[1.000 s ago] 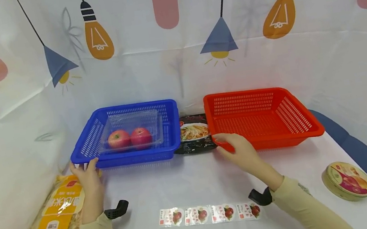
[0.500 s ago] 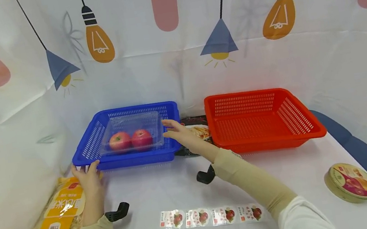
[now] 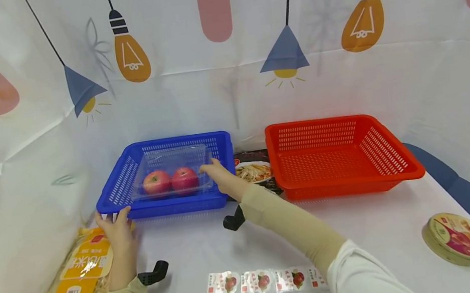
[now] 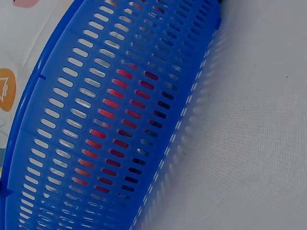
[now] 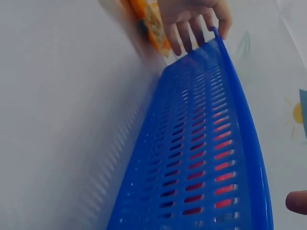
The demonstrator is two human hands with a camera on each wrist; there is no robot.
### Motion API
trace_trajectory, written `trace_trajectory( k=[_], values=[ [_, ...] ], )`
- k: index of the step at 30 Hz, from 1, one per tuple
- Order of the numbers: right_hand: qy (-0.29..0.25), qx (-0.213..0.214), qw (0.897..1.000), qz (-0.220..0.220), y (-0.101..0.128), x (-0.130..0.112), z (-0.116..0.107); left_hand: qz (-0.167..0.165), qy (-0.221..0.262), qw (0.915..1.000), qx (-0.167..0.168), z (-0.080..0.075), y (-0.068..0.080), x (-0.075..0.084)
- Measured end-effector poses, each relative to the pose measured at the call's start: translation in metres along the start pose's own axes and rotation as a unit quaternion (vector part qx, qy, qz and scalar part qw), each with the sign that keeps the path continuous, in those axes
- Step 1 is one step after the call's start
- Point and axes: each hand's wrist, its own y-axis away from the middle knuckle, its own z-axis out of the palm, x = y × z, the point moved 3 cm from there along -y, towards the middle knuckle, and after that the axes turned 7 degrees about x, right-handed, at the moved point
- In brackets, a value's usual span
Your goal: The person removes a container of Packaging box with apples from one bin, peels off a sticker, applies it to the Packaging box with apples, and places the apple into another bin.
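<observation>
A blue plastic basket [image 3: 171,208] stands at the back left with a clear plastic box [image 3: 174,156] inside it. Two red apples [image 3: 184,180] show through the box. My left hand [image 3: 119,237] grips the basket's front left corner; the right wrist view shows its thumb over the rim [image 5: 217,33] and its fingers outside the wall. My right hand [image 3: 223,178] reaches over the basket's right side, fingers extended at the right end of the clear box. In the right wrist view only one fingertip [image 5: 298,202] of it appears, beside the rim.
A red basket [image 3: 337,187] stands at the back right, with a dark noodle packet [image 3: 254,171] between the baskets. A yellow food bag [image 3: 71,287] lies at left, a round tin [image 3: 460,237] at right. A strip of apple-printed labels [image 3: 260,282] lies in front.
My right hand has left the red basket's front left corner and moved left to the clear box's right end. My left hand stays at the blue basket's corner.
</observation>
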Motion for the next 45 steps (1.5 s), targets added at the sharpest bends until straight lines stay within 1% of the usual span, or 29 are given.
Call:
trace_trajectory(
  k=[2, 3, 5, 8, 9, 11, 14, 15, 17, 19, 22, 24, 26, 29, 30, 31, 34, 37, 39, 40, 45],
  values=[
    [-0.007, 0.011, 1.000, 0.026, -0.013, 0.006, 0.005, 0.004, -0.005, 1.0000, 0.000, -0.001, -0.001, 0.000],
    [-0.013, 0.016, 0.999, 0.038, -0.029, 0.014, 0.008, 0.005, -0.008, 1.0000, 0.001, -0.001, -0.001, -0.001],
    [-0.032, 0.023, 0.998, 0.057, -0.066, 0.031, 0.013, 0.007, -0.010, 0.9999, -0.001, 0.000, -0.002, 0.000],
    [-0.075, 0.033, 0.993, 0.080, -0.125, 0.059, 0.020, 0.007, -0.015, 0.9999, -0.001, 0.002, -0.003, -0.001],
    [-0.094, 0.033, 0.991, 0.088, -0.148, 0.071, 0.021, 0.008, -0.013, 0.9999, -0.002, 0.002, -0.003, -0.001],
    [-0.110, 0.035, 0.989, 0.095, -0.169, 0.083, 0.024, 0.010, -0.014, 0.9998, -0.004, 0.003, -0.003, -0.001],
    [-0.127, 0.040, 0.986, 0.099, -0.182, 0.091, 0.026, 0.013, -0.022, 0.9996, -0.008, 0.003, -0.002, -0.001],
    [-0.134, 0.038, 0.985, 0.098, -0.182, 0.091, 0.026, 0.012, -0.025, 0.9996, -0.009, 0.002, -0.002, -0.001],
    [-0.157, 0.039, 0.982, 0.101, -0.169, 0.084, 0.026, 0.009, -0.034, 0.9993, -0.007, 0.001, -0.002, -0.001],
    [-0.186, 0.032, 0.976, 0.105, -0.139, 0.070, 0.025, 0.004, -0.047, 0.9989, -0.004, -0.001, -0.002, 0.000],
    [-0.233, 0.022, 0.967, 0.105, -0.078, 0.040, 0.021, 0.000, -0.060, 0.9982, -0.001, -0.002, -0.002, 0.001],
    [-0.251, 0.016, 0.962, 0.103, -0.044, 0.023, 0.018, -0.001, -0.064, 0.9979, -0.001, -0.002, -0.002, 0.002],
    [-0.268, 0.018, 0.958, 0.104, -0.019, 0.011, 0.015, 0.000, -0.063, 0.9980, 0.001, -0.002, -0.002, 0.002],
    [-0.273, 0.029, 0.956, 0.105, 0.003, 0.000, 0.012, 0.000, -0.063, 0.9980, 0.001, -0.002, -0.001, 0.003],
    [-0.270, 0.035, 0.957, 0.102, 0.008, -0.003, 0.011, 0.001, -0.065, 0.9979, 0.002, -0.002, -0.001, 0.003],
    [-0.269, 0.042, 0.957, 0.097, 0.007, -0.003, 0.011, 0.000, -0.065, 0.9979, 0.002, -0.002, -0.001, 0.003],
    [-0.264, 0.052, 0.960, 0.075, -0.001, -0.001, 0.012, 0.003, -0.069, 0.9976, 0.003, -0.003, -0.002, 0.003],
    [-0.274, 0.050, 0.959, 0.059, -0.010, 0.001, 0.012, 0.006, -0.071, 0.9975, 0.004, -0.005, -0.004, 0.001],
    [-0.283, 0.040, 0.957, 0.057, -0.005, -0.002, 0.009, 0.008, -0.071, 0.9974, 0.005, -0.005, -0.005, 0.000],
    [-0.281, 0.032, 0.958, 0.053, -0.005, -0.001, 0.008, 0.008, -0.073, 0.9973, 0.006, -0.006, -0.005, 0.000],
    [-0.266, -0.015, 0.963, 0.038, 0.006, -0.008, 0.002, 0.003, -0.077, 0.9970, 0.007, -0.006, -0.006, -0.001]
  ],
)
